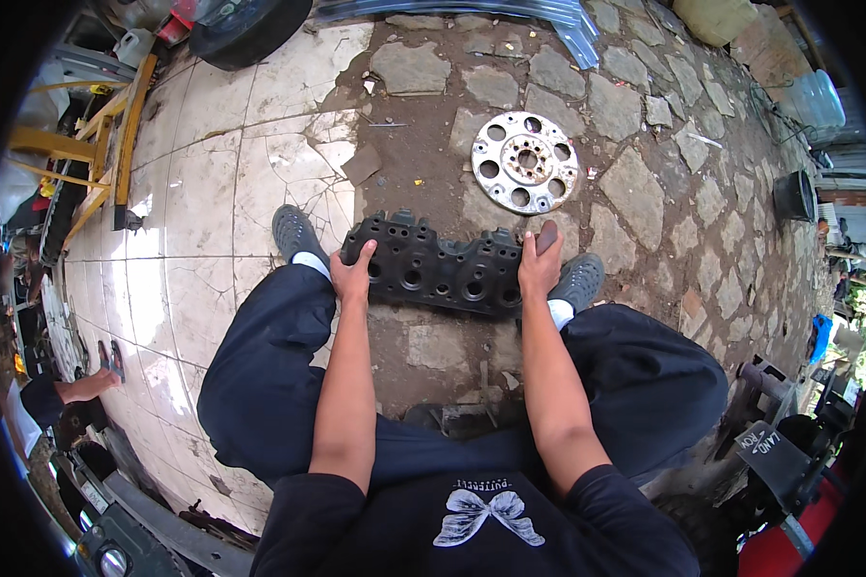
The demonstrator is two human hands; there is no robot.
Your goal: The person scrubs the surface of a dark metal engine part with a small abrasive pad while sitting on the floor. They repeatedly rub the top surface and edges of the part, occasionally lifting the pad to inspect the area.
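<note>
A dark engine cylinder head (438,264) with ports and bolt holes spans the gap between my feet, over the stone floor. Round its left end my left hand (352,273) is closed, thumb on the upper face. My right hand (539,265) grips the opposite end. A small brown flat piece (547,237) sticks up between the right thumb and fingers; its kind is unclear. The fingers under the casting are hidden. Just beyond the right hand, a round silvery metal plate (526,163) with large holes and rusty marks lies flat on the ground.
Cracked white tiles (202,192) cover the left; rough stones (635,192) pave the right. A yellow frame (115,144) and a tyre (250,34) stand far left. Clear corrugated sheeting (471,10) lies at the back. A black bucket (795,197) sits right. Another person's foot (91,385) shows at left.
</note>
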